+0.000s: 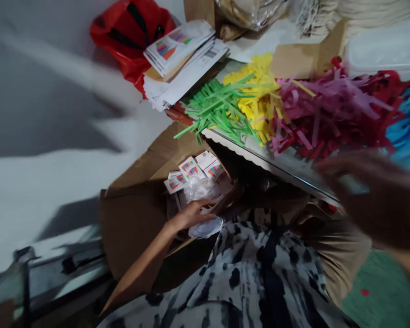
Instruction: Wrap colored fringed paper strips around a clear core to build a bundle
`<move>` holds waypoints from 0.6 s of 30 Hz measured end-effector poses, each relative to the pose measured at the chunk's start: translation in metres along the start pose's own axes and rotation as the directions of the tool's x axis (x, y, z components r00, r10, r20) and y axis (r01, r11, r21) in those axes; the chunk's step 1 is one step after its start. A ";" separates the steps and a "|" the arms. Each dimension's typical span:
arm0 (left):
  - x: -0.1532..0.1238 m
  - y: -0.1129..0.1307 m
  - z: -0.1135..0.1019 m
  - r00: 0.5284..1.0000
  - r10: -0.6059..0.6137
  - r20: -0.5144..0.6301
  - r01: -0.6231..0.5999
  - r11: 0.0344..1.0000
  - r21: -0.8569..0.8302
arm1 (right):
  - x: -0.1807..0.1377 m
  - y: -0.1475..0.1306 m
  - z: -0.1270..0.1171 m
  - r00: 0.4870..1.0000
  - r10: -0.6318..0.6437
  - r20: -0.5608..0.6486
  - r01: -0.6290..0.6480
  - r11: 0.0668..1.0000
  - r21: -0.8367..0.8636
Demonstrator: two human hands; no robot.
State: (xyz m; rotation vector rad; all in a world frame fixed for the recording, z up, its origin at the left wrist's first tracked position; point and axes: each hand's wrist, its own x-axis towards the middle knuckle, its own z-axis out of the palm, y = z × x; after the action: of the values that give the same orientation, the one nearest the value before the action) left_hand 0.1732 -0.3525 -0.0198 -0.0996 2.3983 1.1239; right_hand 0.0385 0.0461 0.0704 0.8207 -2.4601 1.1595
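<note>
My left hand (pixel 191 213) reaches down into an open cardboard box (pixel 136 214) on the floor. Its fingers curl over clear plastic packets (pixel 205 228) that lie in the box. Small white packs with coloured stripes (pixel 191 172) sit deeper in the same box. My right hand (pixel 372 196) hovers, smeared by motion, close to the camera over the front edge of the table (pixel 287 164); its fingers seem to pinch something small and pale that I cannot name. Piles of paper strips lie on the table: green (pixel 218 109), yellow (pixel 256 91), pink and red (pixel 331 109), blue (pixel 408 132).
A red bag (pixel 130 32) and a stack of white printed sheets (pixel 181 59) lie at the back left. A brown box (pixel 307 57) and plastic bags stand behind the strips. A dark metal frame (pixel 27 282) is at the lower left. My patterned clothing fills the bottom.
</note>
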 end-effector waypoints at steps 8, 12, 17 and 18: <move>-0.035 -0.021 0.021 0.997 -0.028 -0.066 0.028 1.000 -0.002 | -0.085 -0.045 0.209 0.565 0.091 0.820 -0.215 0.976 0.040; -0.040 -0.027 0.027 0.992 0.008 -0.127 -0.008 1.000 -0.006 | -0.105 -0.036 0.263 0.499 0.090 0.862 -0.261 0.964 0.051; -0.051 -0.027 0.035 0.971 0.056 -0.232 -0.066 0.997 -0.035 | -0.117 -0.038 0.283 0.495 0.087 0.864 -0.300 0.951 0.077; -0.053 -0.026 0.037 0.963 0.062 -0.261 -0.077 0.996 -0.048 | -0.119 -0.037 0.282 0.511 0.094 0.854 -0.306 0.949 0.079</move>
State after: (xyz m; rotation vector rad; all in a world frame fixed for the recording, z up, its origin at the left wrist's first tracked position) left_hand 0.2413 -0.3500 -0.0341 -0.1936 2.6161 1.2817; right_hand 0.1479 -0.1479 -0.1425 1.4864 -3.3225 1.3425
